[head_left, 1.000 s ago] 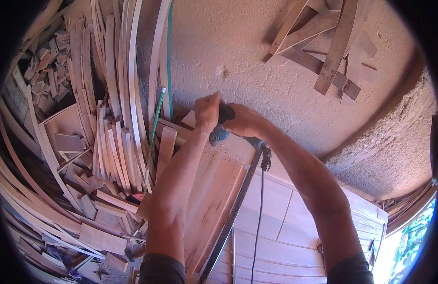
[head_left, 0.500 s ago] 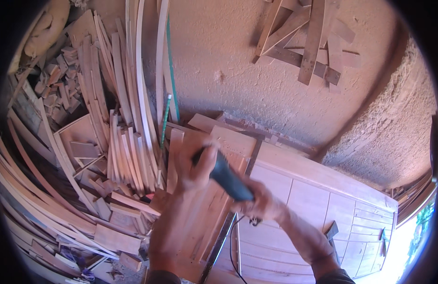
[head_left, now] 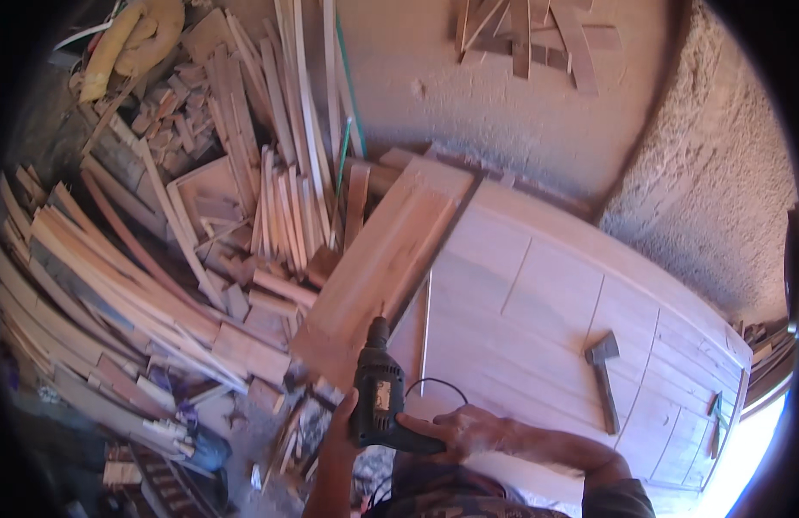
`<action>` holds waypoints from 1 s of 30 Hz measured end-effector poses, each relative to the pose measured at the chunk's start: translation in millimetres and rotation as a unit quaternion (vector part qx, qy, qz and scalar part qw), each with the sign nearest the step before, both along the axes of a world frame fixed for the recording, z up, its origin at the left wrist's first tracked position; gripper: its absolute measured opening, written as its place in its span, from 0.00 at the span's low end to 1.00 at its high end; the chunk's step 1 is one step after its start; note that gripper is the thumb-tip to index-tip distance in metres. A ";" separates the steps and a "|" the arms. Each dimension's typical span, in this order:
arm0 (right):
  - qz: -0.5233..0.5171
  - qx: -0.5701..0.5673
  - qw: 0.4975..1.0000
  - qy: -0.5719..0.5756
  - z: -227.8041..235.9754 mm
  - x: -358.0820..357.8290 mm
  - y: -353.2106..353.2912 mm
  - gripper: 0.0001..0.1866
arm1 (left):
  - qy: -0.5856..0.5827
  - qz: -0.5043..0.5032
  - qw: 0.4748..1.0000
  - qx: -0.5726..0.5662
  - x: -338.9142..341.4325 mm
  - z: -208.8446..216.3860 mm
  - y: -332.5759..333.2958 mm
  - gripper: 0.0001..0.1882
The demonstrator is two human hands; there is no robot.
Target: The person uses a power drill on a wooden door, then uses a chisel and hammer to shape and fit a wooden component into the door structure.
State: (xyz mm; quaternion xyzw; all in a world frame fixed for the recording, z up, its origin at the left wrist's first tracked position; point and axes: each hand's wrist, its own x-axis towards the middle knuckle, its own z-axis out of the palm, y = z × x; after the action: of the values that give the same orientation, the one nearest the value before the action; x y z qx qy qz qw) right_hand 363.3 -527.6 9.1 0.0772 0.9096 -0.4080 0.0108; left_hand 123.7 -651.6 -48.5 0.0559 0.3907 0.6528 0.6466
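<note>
- Two hands are holding the power drill [head_left: 378, 414] at the lower centre of the frame: the left hand [head_left: 339, 429] is closing around its left flank, fingers partly hidden; the right hand [head_left: 464, 429] is gripping the handle, index finger stretching toward the body.
- The drill's bit [head_left: 382, 308] is pointing up the frame, overlapping a long wooden panel [head_left: 391, 246]; contact cannot be told.
- Right of centre, a hammer-like tool [head_left: 606, 384] is lying on a large pale panelled board [head_left: 538, 324].
- Wood strips [head_left: 283, 211] are crowding the left.
- A yellow hose [head_left: 114, 56] is curling at upper left.
</note>
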 end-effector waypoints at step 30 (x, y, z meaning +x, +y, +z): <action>-0.273 -0.030 0.961 -0.018 -308.5 -77.9 97.8 0.26 | -0.096 0.641 0.743 -0.165 192.0 -180.9 -381.2 0.18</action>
State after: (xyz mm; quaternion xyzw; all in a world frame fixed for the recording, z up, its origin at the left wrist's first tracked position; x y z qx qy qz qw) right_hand 285.4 -429.8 -299.4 0.3293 0.8409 -0.4215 -0.0823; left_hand 315.7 -1032.8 -229.3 -0.3782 0.3720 0.8407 0.1086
